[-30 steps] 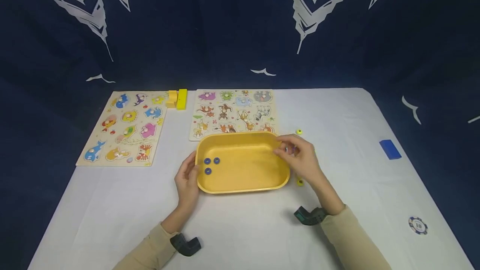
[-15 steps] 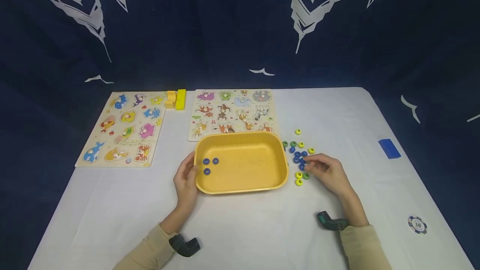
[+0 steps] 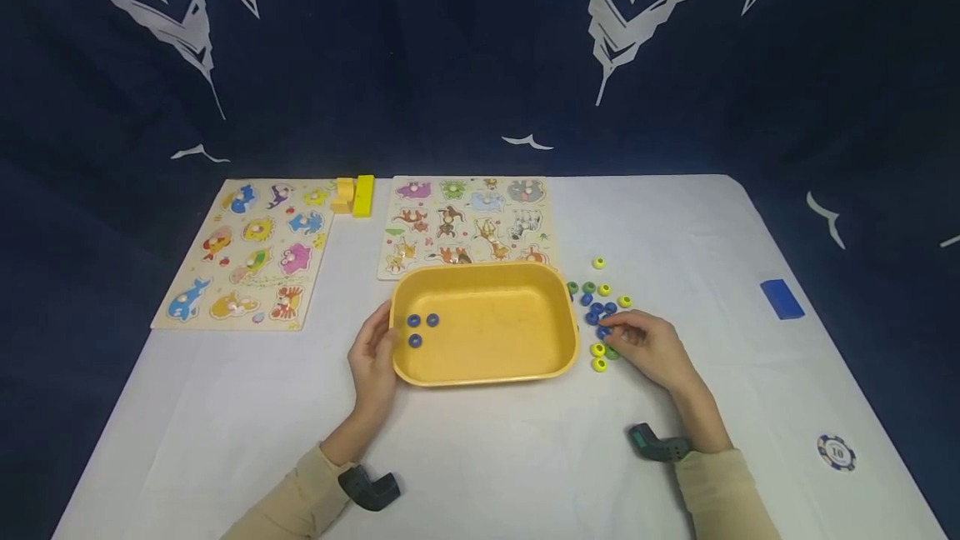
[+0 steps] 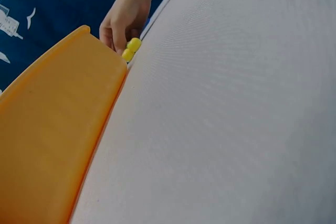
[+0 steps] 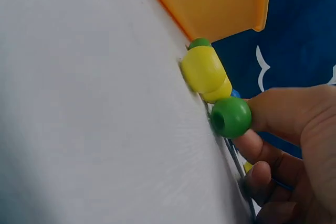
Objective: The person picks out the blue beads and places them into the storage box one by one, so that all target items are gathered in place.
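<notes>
The left hand (image 3: 372, 361) holds the left end of a yellow tray (image 3: 480, 380), thumb and fingers at its side wall. On the tray's floor, near that end, lie 3 blue beads (image 3: 415, 321). Just beyond the tray's right end, the right hand (image 3: 652, 348) has its thumb and fingertips down among loose blue beads (image 3: 597, 307). A green bead (image 5: 236, 114) hides the thumb tip in the right wrist view, so I cannot tell whether a bead is pinched. Yellow beads (image 3: 598, 365) and green beads (image 3: 589, 287) lie around the blue ones.
Behind the tray is an animal puzzle board (image 3: 465, 227); a sea-animal puzzle board (image 3: 247, 257) lies at the left. Yellow blocks (image 3: 363, 196) stand between them. Farther right are a blue block (image 3: 782, 299) and a poker chip (image 3: 836, 452).
The right hand has moved from the tray's right rim, rightward and down to the loose beads, then slightly left among them. The left hand and tray stay in place.
</notes>
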A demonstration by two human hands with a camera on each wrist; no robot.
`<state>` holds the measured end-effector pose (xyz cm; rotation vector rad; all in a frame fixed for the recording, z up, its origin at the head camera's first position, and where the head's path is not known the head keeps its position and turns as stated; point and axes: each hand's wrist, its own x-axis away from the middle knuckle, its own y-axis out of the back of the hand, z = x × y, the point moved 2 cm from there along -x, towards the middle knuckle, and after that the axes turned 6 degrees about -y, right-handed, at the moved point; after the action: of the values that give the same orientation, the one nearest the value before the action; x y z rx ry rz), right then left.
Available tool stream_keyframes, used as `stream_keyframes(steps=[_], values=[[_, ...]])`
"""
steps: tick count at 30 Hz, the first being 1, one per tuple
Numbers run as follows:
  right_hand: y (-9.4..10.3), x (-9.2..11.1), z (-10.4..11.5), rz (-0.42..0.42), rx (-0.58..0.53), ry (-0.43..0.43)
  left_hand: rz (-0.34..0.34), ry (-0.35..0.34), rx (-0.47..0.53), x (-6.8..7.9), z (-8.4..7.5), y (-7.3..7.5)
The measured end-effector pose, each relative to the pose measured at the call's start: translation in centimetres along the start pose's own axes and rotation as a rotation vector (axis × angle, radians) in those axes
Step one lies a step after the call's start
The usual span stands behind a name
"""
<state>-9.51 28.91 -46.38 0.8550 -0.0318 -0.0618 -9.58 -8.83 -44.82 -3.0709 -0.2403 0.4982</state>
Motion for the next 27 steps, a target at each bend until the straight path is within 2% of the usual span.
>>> stream_keyframes(steps=[5,9,11,15,17,18,20,23,27], values=[[-0.1,-0.2,0.5,0.012,0.078,0.03,0.0,0.0,-0.011,-0.1,0.2,0.1],[0.7,-0.2,1.4,0.004,0.038,0.058,0.0,-0.003,-0.009,-0.1,0.1,0.2],[1.0,-0.6,1.5,-0.036,0.007,0.12,-0.002,-0.008,-0.011,-0.1,0.1,0.2],[1.8,-1.5,5.2,-0.051,-0.029,0.22,-0.007,-0.013,-0.012,-0.2,0.0,0.3],[1.4,-2.1,7.7,-0.02,-0.037,0.262,-0.009,-0.017,-0.012,-0.2,0.1,0.3],[1.4,-2.2,9.9,0.026,-0.039,0.253,-0.01,-0.017,-0.011,-0.3,0.1,0.3],[0.0,-2.9,12.5,0.086,-0.014,0.282,-0.009,-0.021,-0.015,-0.3,0.1,0.3],[-3.0,-3.9,15.9,0.192,0.053,0.313,-0.015,-0.017,-0.017,-0.3,0.1,0.2],[-7.4,-4.5,18.9,0.299,0.169,0.339,-0.022,0.014,-0.002,-0.2,0.3,0.1]])
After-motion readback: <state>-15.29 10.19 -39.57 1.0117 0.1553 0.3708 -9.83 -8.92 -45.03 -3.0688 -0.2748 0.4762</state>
